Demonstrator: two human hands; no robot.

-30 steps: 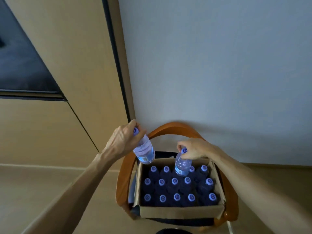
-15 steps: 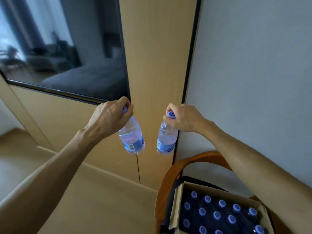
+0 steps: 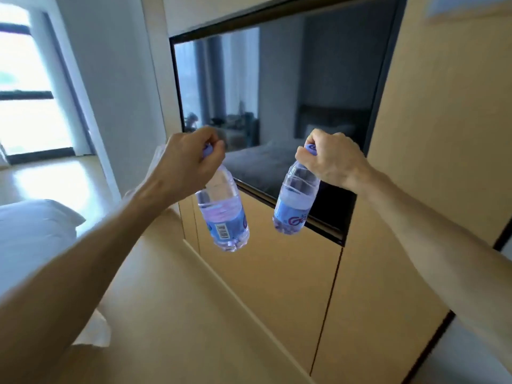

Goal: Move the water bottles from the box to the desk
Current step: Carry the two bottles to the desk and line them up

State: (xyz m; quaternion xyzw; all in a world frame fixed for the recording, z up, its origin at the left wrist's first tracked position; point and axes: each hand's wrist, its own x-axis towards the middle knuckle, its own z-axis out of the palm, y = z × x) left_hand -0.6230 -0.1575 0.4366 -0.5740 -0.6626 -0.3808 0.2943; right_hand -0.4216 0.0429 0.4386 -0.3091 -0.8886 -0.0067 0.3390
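My left hand (image 3: pixel 191 159) grips the purple cap and neck of a clear water bottle (image 3: pixel 223 214) with a blue label, which hangs in the air tilted to the right. My right hand (image 3: pixel 332 159) grips the cap of a second water bottle (image 3: pixel 295 203) of the same kind, hanging at about the same height and tilted to the left. The two bottles are apart, with a gap between them. Neither the box nor the desk is in view.
A dark wall-mounted screen (image 3: pixel 277 106) is set in light wooden panels (image 3: pixel 291 286) straight ahead. A white bed corner (image 3: pixel 33 231) lies at the left, with a bright window (image 3: pixel 25 87) beyond it. Light wooden floor (image 3: pixel 180 314) stretches below my arms.
I have turned left, away from the chair and the box, which have left the view. Both hands carried their bottles along at chest height, and the screen, bed and window came into view.
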